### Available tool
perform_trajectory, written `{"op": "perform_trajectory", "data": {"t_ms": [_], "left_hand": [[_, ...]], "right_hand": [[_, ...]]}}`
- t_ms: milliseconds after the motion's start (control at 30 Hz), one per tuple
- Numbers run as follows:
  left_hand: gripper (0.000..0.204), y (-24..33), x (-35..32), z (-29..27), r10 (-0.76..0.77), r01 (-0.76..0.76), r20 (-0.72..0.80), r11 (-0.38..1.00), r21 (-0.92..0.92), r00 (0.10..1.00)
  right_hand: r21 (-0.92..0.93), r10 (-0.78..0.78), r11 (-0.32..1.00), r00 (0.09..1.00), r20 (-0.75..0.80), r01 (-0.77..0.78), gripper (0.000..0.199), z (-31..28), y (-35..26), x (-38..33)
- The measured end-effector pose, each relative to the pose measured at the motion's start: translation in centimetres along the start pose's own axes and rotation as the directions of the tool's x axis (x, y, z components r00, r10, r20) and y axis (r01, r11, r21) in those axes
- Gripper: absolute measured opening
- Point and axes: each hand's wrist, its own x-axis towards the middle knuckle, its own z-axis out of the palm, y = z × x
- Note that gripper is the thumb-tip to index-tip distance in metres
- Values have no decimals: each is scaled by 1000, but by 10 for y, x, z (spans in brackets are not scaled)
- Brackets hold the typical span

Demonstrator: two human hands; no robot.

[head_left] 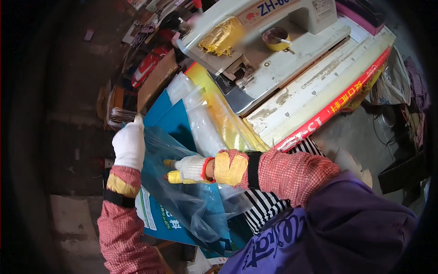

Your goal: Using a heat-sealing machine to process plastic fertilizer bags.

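Note:
My left hand (129, 145), in a white knit glove, is closed at the upper left edge of a clear plastic liner bag (159, 144). Its fingertips are mostly hidden. The liner lies loosely over a blue printed sack (159, 214), spread in front of me. Over the middle of the liner is my right hand (189, 170), in a white glove with yellow fingertips. Its fingers point left, apart, and nothing shows between them. A sewing machine (301, 20) stands beyond, its needle area beside the upper end of the plastic.
A yellow tape roll (276, 39) sits on the machine bed. The worn white table (315, 86) has a red-edged front. More clear plastic (203, 118) and a yellow sheet (228, 123) hang off its left end. A cardboard piece (157, 80) stands at the far left.

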Motion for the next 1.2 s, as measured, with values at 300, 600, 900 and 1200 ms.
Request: {"op": "perform_trajectory", "data": {"t_ms": [300,600,900,1200], "left_hand": [[13,6,108,-86,74,105,-447,926,363,892],[18,35,130,-108,-14,45,-207,989,143,978],[18,48,137,-107,48,-8,-241,986,167,969],[19,57,135,-108,82,-48,-183,982,181,980]], "right_hand": [[-631,216,765,974,64,-128,29,98,25,-30],[-732,584,365,754,-301,-575,16,6,59,-181],[-352,225,824,825,-518,-445,63,-99,24,-243],[-42,8,998,693,-720,-56,52,-75,32,-204]]}}
